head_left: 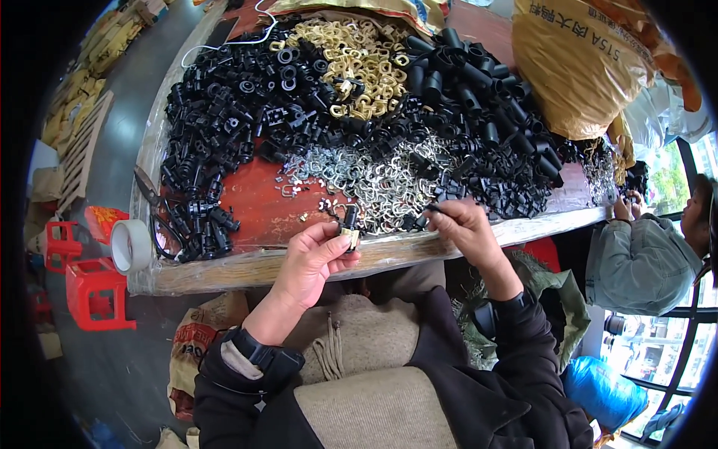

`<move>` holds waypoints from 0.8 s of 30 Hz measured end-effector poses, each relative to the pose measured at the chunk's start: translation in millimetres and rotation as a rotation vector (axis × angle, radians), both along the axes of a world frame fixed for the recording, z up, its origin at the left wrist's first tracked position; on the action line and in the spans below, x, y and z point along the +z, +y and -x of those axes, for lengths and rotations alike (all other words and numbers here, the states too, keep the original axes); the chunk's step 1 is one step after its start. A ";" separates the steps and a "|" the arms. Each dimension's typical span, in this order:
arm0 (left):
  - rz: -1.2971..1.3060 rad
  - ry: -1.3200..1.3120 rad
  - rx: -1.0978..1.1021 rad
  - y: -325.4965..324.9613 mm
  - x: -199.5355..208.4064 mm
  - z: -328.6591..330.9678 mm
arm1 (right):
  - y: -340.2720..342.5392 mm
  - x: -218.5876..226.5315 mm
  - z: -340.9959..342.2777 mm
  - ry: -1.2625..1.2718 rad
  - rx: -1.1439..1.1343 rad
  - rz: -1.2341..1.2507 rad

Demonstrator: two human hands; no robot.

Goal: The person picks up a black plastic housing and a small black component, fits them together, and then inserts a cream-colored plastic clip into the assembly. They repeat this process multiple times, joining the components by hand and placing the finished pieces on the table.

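Observation:
Above the table's front edge, my left hand (314,258) pinches a small black plastic fitting with a yellow ring (349,230) between thumb and fingers. To its right, my right hand (470,230) has thumb and forefinger closed on a small black part (432,208), whose kind is too small to tell. Just beyond both hands lies a heap of silvery U-shaped metal clips (385,191). Small black plastic pieces (508,196) are piled to the right of the clips. Farther back sit brass-coloured rings (366,63), with black fittings (217,112) to their left and black tubes (471,75) to their right.
The red table (254,194) has a plastic-wrapped wooden edge. Scissors (147,187) and a tape roll (131,245) are at its left end, near red stools (97,292). A yellow sack (583,67) stands back right. Another person (636,258) works at the right.

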State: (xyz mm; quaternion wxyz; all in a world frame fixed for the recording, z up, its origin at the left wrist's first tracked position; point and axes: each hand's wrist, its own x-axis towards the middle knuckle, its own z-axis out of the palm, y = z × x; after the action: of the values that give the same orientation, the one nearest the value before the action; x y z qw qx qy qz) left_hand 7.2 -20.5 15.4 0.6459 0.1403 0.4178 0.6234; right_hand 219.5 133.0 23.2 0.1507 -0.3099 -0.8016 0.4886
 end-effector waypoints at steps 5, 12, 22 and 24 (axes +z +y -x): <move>0.074 -0.001 -0.056 0.4 5.5 -1.9 | -26.4 3.6 31.9 0.231 -0.020 -0.262; 0.114 -0.051 -0.273 1.0 19.3 2.9 | -26.2 11.9 45.3 0.398 0.230 -0.971; 0.132 -0.063 -0.370 -1.8 16.8 2.0 | -21.7 28.6 51.5 0.309 0.516 -1.228; 0.146 -0.034 -0.363 -2.1 16.0 0.9 | -20.4 29.9 52.7 0.290 0.554 -1.258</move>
State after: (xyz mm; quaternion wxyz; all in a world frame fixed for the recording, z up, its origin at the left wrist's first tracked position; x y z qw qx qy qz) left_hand 6.3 -22.6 31.4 0.7630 0.1557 0.4189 0.4671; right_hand 166.8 112.6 53.2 0.2768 0.1199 -0.9534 -0.0111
